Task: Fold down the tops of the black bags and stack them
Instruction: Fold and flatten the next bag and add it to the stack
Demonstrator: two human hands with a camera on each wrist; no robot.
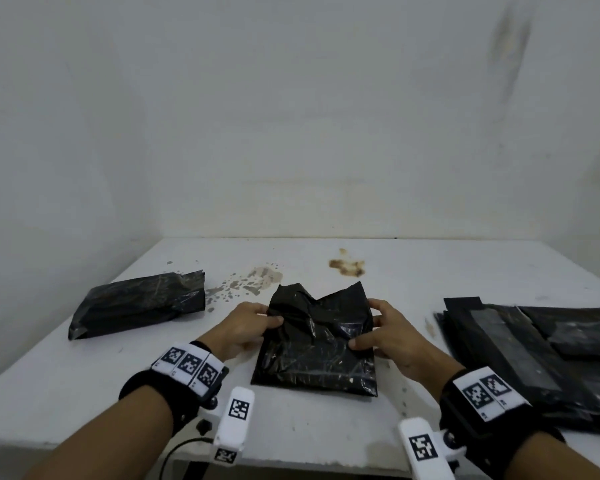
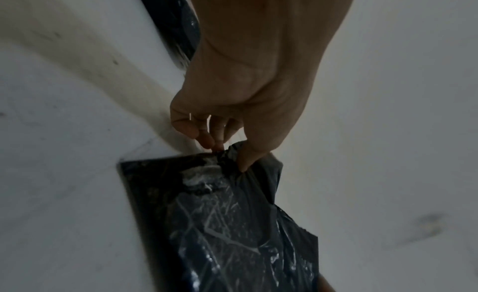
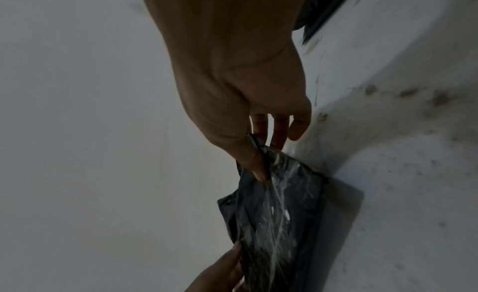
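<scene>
A crinkled black bag [image 1: 317,344] lies in the middle of the white table [image 1: 84,393], its loose top [image 1: 312,299] raised and crumpled toward the far side. My left hand [image 1: 248,325] pinches the bag's left edge between thumb and fingers; the left wrist view shows that pinch on the bag [image 2: 232,214]. My right hand [image 1: 383,332] pinches the right edge, thumb pressed on the bag's face [image 3: 279,210]. Another filled black bag [image 1: 136,304] lies on its side at the left. A pile of flat black bags [image 1: 534,348] sits at the right.
White walls close in the table at the back and left. Brown stains [image 1: 347,266] mark the table top behind the middle bag. The table's front edge runs just below my wrists.
</scene>
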